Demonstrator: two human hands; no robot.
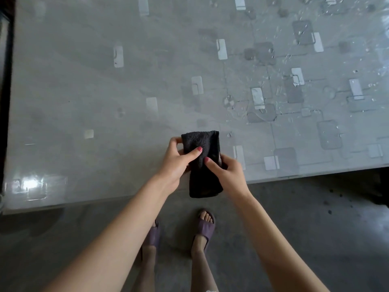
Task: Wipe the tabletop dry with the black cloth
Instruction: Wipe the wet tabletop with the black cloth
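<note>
A black cloth (203,175), folded into a long strip, is held above the near edge of the grey tabletop (84,81). My left hand (176,161) grips its left side with the thumb on top. My right hand (227,173) holds its right side, thumb pressed on the front. The cloth's lower end hangs past the table edge. Water drops and small puddles (237,106) lie on the right half of the tabletop, which is printed with pale and dark rounded rectangles.
The table's near edge (126,199) runs across the view, sloping up to the right. Below it is a grey concrete floor (315,228) with dark wet spots (330,207). My feet in purple slippers (205,226) stand beside the table. A dark edge (5,81) borders the left.
</note>
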